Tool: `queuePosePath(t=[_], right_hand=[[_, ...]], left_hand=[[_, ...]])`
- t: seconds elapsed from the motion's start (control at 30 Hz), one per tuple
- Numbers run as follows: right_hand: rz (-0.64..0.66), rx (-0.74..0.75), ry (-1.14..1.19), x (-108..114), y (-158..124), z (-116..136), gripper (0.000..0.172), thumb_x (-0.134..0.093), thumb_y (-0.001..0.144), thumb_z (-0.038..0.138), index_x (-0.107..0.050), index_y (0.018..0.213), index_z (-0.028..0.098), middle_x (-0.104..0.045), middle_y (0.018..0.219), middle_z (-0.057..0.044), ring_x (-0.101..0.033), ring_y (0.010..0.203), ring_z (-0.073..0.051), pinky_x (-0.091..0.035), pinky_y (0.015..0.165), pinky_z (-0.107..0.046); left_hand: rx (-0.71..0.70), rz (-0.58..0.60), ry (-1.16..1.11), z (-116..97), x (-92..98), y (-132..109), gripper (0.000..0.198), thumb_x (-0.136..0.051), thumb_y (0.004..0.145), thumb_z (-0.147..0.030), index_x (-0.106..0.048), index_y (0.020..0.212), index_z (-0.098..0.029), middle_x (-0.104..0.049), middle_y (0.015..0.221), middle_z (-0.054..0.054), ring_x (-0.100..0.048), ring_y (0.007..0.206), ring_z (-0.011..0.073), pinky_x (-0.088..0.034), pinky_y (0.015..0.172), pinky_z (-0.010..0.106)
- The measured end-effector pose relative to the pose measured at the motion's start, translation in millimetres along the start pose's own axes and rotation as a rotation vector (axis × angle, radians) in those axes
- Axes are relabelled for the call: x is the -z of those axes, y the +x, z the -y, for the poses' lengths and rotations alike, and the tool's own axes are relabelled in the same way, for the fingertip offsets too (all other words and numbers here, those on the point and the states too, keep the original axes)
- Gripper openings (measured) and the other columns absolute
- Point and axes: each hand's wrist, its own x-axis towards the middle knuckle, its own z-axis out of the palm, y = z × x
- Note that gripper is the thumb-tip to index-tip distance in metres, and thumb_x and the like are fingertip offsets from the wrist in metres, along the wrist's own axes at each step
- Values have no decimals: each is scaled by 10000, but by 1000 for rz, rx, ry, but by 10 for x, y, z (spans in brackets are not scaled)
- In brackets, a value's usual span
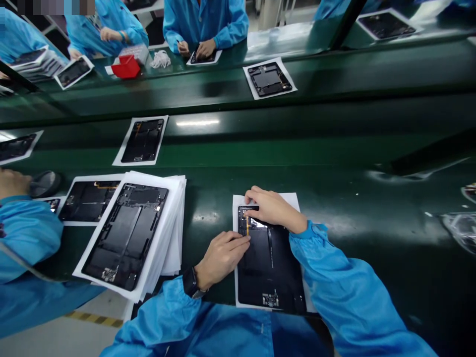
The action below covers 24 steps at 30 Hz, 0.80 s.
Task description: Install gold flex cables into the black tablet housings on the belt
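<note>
Both hands at the top left corner of a black tablet housing (269, 267); a thin amber flex cable (247, 227) between them

The housing lies flat on a white sheet (290, 201), on a green workbench (345, 198); the left hand (221, 258), with a wristwatch (190, 282), has its fingers together, their tips on the cable's lower end; the right hand (273, 209) reaches over the corner, its fingers together on the cable's upper end; neither shows clearly whether it is pinching; a second housing (124, 238) lies on a stack of white sheets (173, 223) to the left, near a co-worker's hand (13, 182).
</note>
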Motion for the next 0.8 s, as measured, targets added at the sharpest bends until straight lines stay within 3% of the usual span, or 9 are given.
queuePosePath(t=[0.4,0.53,0.63,0.73,0.8], right_hand=[[-24,13,6,-5,-5,13,207,-691,848,337,-571,980,231,-589,1000,-5,-593,784,-156,-340,640,-270],[-56,13,24,11,-7,13,193,-692,845,320,-586,971,220,-583,980,-16,-596,792,-169,-385,667,-274],[-187,35,93,135,-74,24,126,-572,913,249,-599,1023,197,-571,1019,-49,-605,860,-185,-439,769,-296],[-273,72,154,355,-224,79,289,-392,956,149,-585,1168,179,-572,1074,-79,-613,927,-192,-461,832,-310],[-260,80,159,503,-348,142,340,-350,957,130,-593,1190,174,-597,1072,-86,-621,931,-197,-472,820,-314]], left_hand=[[17,71,30,-18,28,9,226,-474,989,-157,-637,1145,-168,-680,1207,77,-614,1039,196,-511,798,345],[19,110,-60,-4,101,33,225,-539,972,-240,-621,1168,-166,-672,1210,89,-607,1063,216,-520,832,366],[39,59,-191,20,135,40,286,-595,940,-286,-597,1201,-169,-673,1199,92,-609,1062,213,-521,865,369],[50,17,-208,22,142,36,295,-573,938,-251,-583,1221,-167,-642,1253,103,-603,1057,212,-511,889,382],[38,62,-151,7,147,35,268,-545,943,-235,-600,1196,-167,-604,1312,108,-583,1074,225,-502,894,397]])
